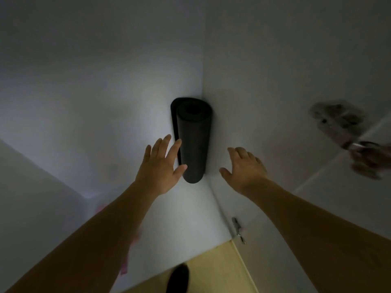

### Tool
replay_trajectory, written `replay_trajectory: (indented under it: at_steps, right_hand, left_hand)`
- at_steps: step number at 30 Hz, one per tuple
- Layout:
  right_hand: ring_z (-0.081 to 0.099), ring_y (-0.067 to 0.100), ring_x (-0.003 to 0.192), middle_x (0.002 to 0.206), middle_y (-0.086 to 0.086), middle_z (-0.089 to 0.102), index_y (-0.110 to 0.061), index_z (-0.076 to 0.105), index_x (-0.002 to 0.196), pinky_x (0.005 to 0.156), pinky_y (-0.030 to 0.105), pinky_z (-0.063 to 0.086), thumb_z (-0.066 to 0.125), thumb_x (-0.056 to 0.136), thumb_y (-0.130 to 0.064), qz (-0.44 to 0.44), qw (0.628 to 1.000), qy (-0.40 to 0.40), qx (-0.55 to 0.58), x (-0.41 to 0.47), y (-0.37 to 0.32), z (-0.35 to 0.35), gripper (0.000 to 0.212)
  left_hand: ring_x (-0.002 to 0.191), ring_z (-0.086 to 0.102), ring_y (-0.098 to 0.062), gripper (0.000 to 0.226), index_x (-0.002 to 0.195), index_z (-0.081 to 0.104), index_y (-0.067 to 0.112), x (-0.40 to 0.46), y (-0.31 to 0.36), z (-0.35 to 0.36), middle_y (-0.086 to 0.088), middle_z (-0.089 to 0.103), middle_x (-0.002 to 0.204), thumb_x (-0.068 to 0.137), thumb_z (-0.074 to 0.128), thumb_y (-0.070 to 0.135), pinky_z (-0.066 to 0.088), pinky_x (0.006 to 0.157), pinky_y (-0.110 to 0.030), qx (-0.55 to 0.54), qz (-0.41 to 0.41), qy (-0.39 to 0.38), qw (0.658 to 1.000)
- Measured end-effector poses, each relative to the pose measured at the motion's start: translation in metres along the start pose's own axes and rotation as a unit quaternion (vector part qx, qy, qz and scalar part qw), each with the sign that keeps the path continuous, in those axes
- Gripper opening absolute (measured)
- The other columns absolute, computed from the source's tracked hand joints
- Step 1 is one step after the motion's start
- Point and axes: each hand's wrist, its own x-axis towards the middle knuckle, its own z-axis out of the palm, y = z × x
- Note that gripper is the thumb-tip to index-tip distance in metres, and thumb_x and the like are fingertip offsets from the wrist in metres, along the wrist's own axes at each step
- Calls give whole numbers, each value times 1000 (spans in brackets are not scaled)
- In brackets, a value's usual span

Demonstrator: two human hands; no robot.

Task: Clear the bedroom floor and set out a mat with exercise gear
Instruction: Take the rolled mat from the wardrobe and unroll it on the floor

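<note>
Mat [193, 142] stands upright in the far corner between my spread, empty hands; left hand [163, 166] touches it, right hand [245, 168] nearby.

Both arms stretched fwd, bare forearms. Left hand [161, 166] up w/ fingers straight and spread, thumb out to the side, back of hand to camera. Right hand [245, 166] palm down, fingers loosely bent, thumb angled inward. Hands apart, neither gripping anything.
</note>
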Motion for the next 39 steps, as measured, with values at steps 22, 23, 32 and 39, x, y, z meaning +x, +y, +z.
replay_trajectory:
  at_steps: [22, 23, 32, 39]
  right_hand:
    - [33, 32, 134, 146, 17, 33, -6, 29, 146, 112, 32, 26, 62, 86, -19, -70, 981, 124, 135, 354, -31, 39, 70]
    - [31, 33, 135, 146, 17, 33, -6, 25, 148, 112, 32, 24, 63, 85, -22, -79, 986, 95, 114, 362, -33, 40, 75]
    - [59, 26, 94, 102, 8, 58, -9, 52, 110, 73, 31, 50, 75, 74, -17, -81, 979, -75, 171, 394, -31, 31, 42]
    - [55, 18, 73, 84, 4, 53, -14, 43, 99, 54, 25, 40, 74, 72, -4, -31, 935, -109, 336, 390, -33, 48, 42]
  left_hand:
    - [150, 7, -21, 66, 155, 12, 19, 272, -127, 88, -4, 12, 162, 100, 43, 40, 17, 118, -38, -243, -74, -4, 967]
    - [150, 8, -19, 66, 155, 12, 21, 276, -125, 88, -3, 11, 162, 100, 41, 42, 16, 118, -37, -264, -75, -3, 962]
    - [144, 17, -19, 67, 154, 15, 21, 297, -113, 90, -2, 16, 158, 98, 45, 43, 21, 111, -25, -311, -27, -28, 950]
    - [108, 53, -14, 43, 127, 51, 22, 304, -118, 89, 2, 41, 124, 92, 54, 47, 40, 85, -23, -331, -64, -102, 936]
